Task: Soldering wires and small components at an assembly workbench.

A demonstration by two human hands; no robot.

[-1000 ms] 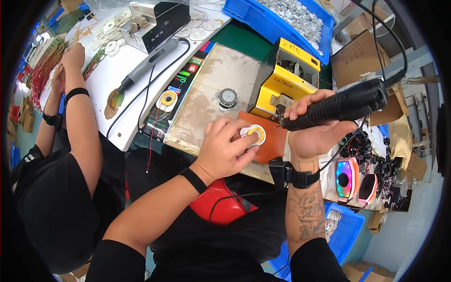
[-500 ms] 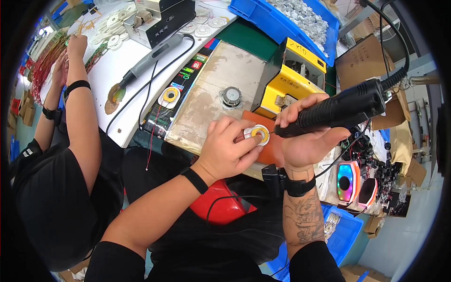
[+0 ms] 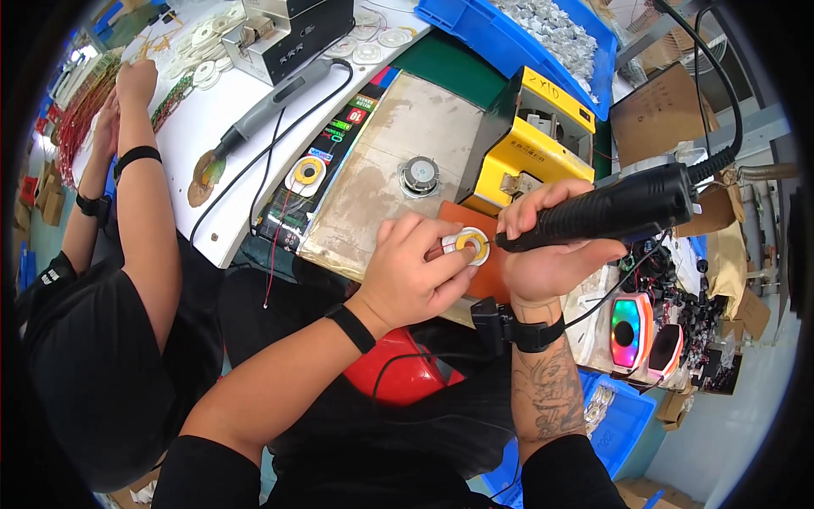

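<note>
My left hand (image 3: 421, 265) pinches a small white round part with a yellow ring in its middle (image 3: 465, 237), above an orange mat (image 3: 487, 280). A thin red wire shows by its fingers. In my right hand (image 3: 551, 259) lies a thick black corded electric screwdriver (image 3: 606, 205), fingers curled over it and thumb stretched out beneath. Its thin tip points left and meets or nearly meets the edge of the round part; I cannot tell which. A metal-backed round speaker (image 3: 420, 176) rests on the worn board (image 3: 365, 182) beyond my left hand.
A yellow machine (image 3: 530, 148) stands just beyond my right hand. To the left lie another white-and-yellow round part (image 3: 308, 175) with a red wire and a grey corded tool (image 3: 271, 110). A co-worker's hands (image 3: 131, 89) handle wires. Lit colourful speakers (image 3: 627, 331) stand at right.
Little differs. The view has shifted very slightly, and my right hand with the screwdriver sits a touch lower. Both hands keep their hold.
</note>
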